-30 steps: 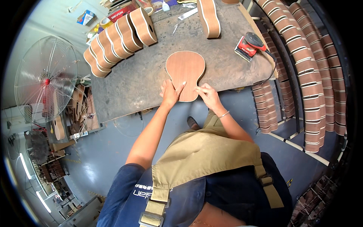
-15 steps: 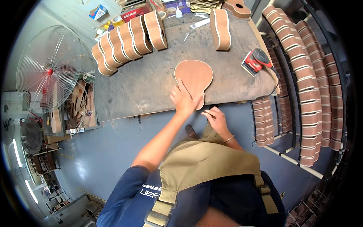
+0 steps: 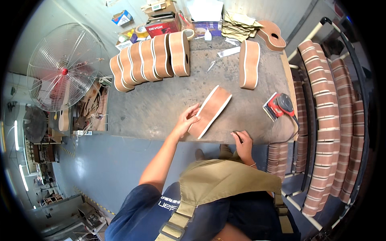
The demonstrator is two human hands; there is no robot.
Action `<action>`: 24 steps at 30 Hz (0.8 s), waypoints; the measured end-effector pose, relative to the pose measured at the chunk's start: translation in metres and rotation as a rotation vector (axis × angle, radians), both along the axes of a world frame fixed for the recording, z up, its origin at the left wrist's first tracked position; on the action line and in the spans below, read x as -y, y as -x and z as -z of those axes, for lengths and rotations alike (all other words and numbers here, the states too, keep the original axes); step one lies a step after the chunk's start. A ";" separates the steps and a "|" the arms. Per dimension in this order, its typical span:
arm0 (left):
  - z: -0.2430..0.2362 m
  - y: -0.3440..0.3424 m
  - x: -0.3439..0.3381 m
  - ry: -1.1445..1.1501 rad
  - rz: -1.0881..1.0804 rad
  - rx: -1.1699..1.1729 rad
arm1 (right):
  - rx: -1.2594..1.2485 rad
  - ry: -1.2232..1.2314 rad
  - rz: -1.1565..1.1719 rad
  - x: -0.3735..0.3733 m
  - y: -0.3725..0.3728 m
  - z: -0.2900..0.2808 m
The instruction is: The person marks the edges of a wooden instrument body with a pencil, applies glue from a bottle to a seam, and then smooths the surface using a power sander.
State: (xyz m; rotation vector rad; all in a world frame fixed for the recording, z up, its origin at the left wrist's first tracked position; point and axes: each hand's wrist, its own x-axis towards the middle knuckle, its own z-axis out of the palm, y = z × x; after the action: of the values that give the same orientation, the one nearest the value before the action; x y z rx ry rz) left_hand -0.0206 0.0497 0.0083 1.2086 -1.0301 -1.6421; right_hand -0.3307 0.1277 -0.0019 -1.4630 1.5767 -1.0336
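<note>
A small ukulele body (image 3: 214, 109) of brown wood with pale edge binding stands on its edge near the front of the workbench, its curved side turned up. My left hand (image 3: 187, 121) grips it by its near left part, thumb on the wooden side. Beside it on the right, at the bench's front edge, my right hand (image 3: 244, 146) is closed with fingertips pinched. A thin dark piece shows between those fingers, too small to name. The right hand is apart from the body.
Several ukulele bodies (image 3: 142, 60) stand in a row at the back left of the workbench (image 3: 152, 104). Another body (image 3: 249, 64) stands at the back right. A red and black sander (image 3: 278, 106) rests at the right. Racks of bodies (image 3: 319, 120) stand beyond; a fan (image 3: 64, 71) is left.
The ukulele body has gone from lying flat to standing on its edge, turned by my left hand. My right hand is now over the bench's front edge. The view has shifted.
</note>
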 end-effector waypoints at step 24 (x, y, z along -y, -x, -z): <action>-0.063 0.089 0.203 0.514 -0.541 1.484 | 0.057 0.023 -0.129 0.117 0.090 0.024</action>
State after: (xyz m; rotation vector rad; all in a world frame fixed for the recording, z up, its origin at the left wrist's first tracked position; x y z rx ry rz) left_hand -0.1093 -0.1534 0.0716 2.0394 -1.5696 0.1882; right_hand -0.4205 0.0103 -0.0259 -1.5160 1.4157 -1.0128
